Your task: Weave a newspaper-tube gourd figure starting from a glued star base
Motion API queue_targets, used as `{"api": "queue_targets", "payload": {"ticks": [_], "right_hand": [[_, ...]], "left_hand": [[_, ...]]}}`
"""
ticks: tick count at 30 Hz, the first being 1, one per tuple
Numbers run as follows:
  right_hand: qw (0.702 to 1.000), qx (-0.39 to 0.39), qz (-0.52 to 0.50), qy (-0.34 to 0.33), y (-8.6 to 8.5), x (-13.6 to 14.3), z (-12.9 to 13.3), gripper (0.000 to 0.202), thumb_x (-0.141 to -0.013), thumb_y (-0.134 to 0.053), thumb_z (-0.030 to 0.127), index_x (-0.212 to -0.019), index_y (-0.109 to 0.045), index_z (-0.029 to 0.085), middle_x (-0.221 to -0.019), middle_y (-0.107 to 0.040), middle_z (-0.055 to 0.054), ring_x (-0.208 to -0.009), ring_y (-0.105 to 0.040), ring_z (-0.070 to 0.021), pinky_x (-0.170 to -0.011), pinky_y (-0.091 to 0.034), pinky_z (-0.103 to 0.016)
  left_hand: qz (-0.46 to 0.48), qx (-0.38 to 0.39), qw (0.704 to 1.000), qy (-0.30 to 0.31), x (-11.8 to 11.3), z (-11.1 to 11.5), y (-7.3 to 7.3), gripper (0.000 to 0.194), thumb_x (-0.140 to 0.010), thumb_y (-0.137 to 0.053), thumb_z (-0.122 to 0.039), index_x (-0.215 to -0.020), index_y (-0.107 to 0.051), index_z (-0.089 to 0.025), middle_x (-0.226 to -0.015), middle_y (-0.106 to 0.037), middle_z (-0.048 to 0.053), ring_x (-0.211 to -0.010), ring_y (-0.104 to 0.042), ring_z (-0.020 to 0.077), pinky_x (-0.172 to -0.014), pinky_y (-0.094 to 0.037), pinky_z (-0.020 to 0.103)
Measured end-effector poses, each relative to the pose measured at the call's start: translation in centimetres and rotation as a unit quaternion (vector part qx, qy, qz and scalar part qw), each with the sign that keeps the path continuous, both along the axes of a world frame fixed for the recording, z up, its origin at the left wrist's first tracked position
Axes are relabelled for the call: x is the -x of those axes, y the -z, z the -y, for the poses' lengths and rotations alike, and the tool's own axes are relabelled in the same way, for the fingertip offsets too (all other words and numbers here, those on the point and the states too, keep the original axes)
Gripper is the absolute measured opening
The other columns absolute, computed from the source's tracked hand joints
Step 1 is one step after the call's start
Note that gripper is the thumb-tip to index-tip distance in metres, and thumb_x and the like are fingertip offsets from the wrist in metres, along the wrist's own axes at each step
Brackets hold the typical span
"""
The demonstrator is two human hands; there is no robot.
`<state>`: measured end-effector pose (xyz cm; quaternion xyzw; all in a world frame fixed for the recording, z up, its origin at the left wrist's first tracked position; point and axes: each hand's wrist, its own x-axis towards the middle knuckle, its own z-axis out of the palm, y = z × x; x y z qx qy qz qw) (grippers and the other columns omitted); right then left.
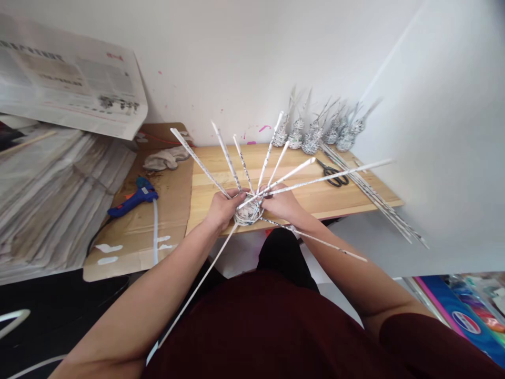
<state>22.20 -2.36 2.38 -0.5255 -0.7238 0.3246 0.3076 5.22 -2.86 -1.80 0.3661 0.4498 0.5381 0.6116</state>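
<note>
A small round basket [248, 213] woven from rolled newspaper sits at the front edge of the wooden table, with several long paper tubes [203, 164] fanning out from it. My left hand [224, 207] is closed on the basket's left rim, thumb on top. At the right rim, my right hand [281, 202] pinches around the bases of the paper tubes there; which strand its fingertips hold is partly hidden. One paper tube [197, 287] slants down toward my lap, and another [331, 246] crosses under my right forearm.
Several woven newspaper gourd shapes [313, 138] stand against the wall. Black scissors [334, 173] and loose paper tubes [371, 195] lie at the right. On cardboard [169, 210] at the left are a blue glue gun [136, 199] and gloves [165, 158], beside a newspaper stack [67, 200].
</note>
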Motion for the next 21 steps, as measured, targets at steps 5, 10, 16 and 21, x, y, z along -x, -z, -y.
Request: {"api": "queue_targets", "payload": {"ticks": [5, 10, 16, 21], "right_hand": [[1.000, 0.008, -0.013, 0.006, 0.6, 0.2, -0.5, 0.012, -0.070, -0.068, 0.013, -0.079, -0.074, 0.018, -0.076, -0.073, -0.002, -0.072, -0.066, -0.0157, -0.065, -0.048, -0.023], [0.996, 0.030, -0.073, 0.033, 1.7, 0.5, -0.9, 0.017, -0.070, -0.070, 0.015, -0.086, -0.076, 0.019, -0.079, -0.074, -0.002, -0.073, -0.067, -0.0166, -0.069, -0.051, -0.026], [0.997, 0.035, -0.045, 0.047, 1.5, 0.6, -0.8, 0.021, -0.068, -0.072, 0.014, -0.088, -0.075, 0.020, -0.086, -0.075, -0.002, -0.078, -0.068, -0.0171, -0.072, -0.052, -0.026], [0.998, 0.049, -0.027, 0.024, 0.1, 0.7, -0.2, 0.017, -0.069, -0.075, 0.018, -0.086, -0.075, 0.018, -0.082, -0.074, -0.004, -0.075, -0.067, -0.0178, -0.070, -0.051, -0.027]], "left_hand": [[-0.016, -0.008, 1.000, -0.016, -0.1, 0.0, 0.1, 0.056, -0.048, -0.090, -0.042, -0.092, -0.077, -0.010, -0.074, -0.075, 0.009, -0.070, -0.071, 0.0232, -0.072, -0.056, 0.035], [0.003, -0.015, 1.000, -0.003, -0.3, 0.4, -0.4, 0.058, -0.048, -0.090, -0.042, -0.095, -0.077, -0.010, -0.075, -0.075, 0.009, -0.070, -0.070, 0.0225, -0.073, -0.056, 0.035], [0.006, -0.014, 1.000, 0.003, -0.4, 0.5, -0.5, 0.056, -0.049, -0.090, -0.040, -0.094, -0.077, -0.010, -0.076, -0.076, 0.009, -0.070, -0.070, 0.0221, -0.074, -0.056, 0.035], [-0.010, -0.018, 1.000, -0.007, -0.4, 0.1, 0.1, 0.052, -0.051, -0.090, -0.040, -0.092, -0.078, -0.012, -0.075, -0.076, 0.008, -0.069, -0.069, 0.0199, -0.072, -0.056, 0.032]]}}
